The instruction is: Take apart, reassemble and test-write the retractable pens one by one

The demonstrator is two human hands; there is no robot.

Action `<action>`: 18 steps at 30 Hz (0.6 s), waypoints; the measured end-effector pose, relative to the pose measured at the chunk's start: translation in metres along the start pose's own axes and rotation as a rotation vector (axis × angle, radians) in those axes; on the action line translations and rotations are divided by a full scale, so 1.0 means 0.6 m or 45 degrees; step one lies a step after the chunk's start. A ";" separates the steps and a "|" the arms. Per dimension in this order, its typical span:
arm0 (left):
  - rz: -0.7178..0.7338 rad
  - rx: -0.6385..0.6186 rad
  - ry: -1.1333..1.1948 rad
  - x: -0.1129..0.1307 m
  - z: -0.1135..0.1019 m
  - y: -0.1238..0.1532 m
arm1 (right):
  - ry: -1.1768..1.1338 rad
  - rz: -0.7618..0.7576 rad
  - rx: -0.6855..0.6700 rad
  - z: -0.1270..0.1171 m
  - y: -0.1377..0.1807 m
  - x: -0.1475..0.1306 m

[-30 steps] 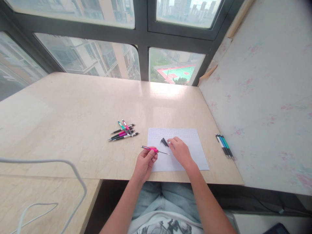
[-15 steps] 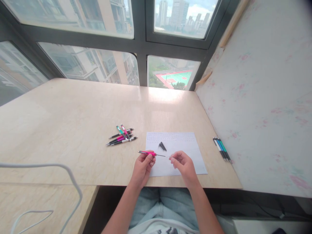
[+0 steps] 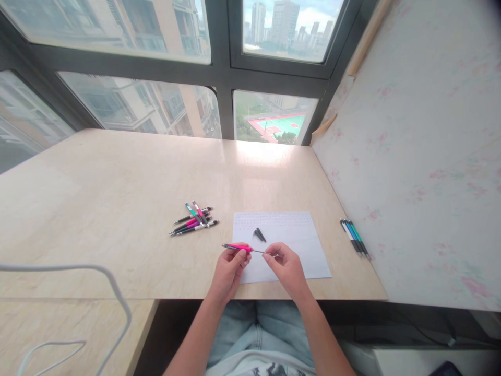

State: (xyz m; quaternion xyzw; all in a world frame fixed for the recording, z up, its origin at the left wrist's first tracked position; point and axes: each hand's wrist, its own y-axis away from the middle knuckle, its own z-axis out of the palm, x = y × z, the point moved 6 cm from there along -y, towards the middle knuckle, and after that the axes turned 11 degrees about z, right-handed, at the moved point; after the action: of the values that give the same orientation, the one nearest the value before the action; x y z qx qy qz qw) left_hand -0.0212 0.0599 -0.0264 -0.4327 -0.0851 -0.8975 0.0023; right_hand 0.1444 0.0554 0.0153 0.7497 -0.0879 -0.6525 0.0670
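Note:
Between thumb and fingers, my left hand grips the pink barrel of a pen, held roughly level above the paper. A thin dark refill sticks out of the barrel's right end. My right hand is closed in a pinch at the refill's tip; whether a small part is also between those fingers cannot be made out. Just beyond my hands, black tapered pen pieces lie on a white sheet of paper with faint writing along its top.
Left of the paper, several pens lie in a crossed pile. More pens lie side by side near the papered wall at right. A pale cable loops over the lower left. Windows stand behind the table.
My right hand has moved left, and its fingertips have closed onto the tip of the refill. My left hand still holds the pink pen in nearly the same place.

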 end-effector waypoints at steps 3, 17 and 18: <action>-0.001 -0.026 -0.015 0.001 0.002 0.001 | 0.050 -0.018 0.007 0.007 -0.001 -0.005; -0.020 0.052 0.050 0.007 0.005 0.001 | 0.235 -0.097 -0.047 0.015 -0.007 -0.009; -0.020 0.065 0.061 0.007 0.005 0.001 | 0.288 -0.112 -0.020 0.012 -0.009 -0.007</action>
State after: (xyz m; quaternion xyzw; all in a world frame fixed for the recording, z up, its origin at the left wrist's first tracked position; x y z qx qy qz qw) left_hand -0.0216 0.0603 -0.0212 -0.4102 -0.1112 -0.9051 0.0085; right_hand 0.1370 0.0620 0.0172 0.8211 -0.0416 -0.5667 0.0536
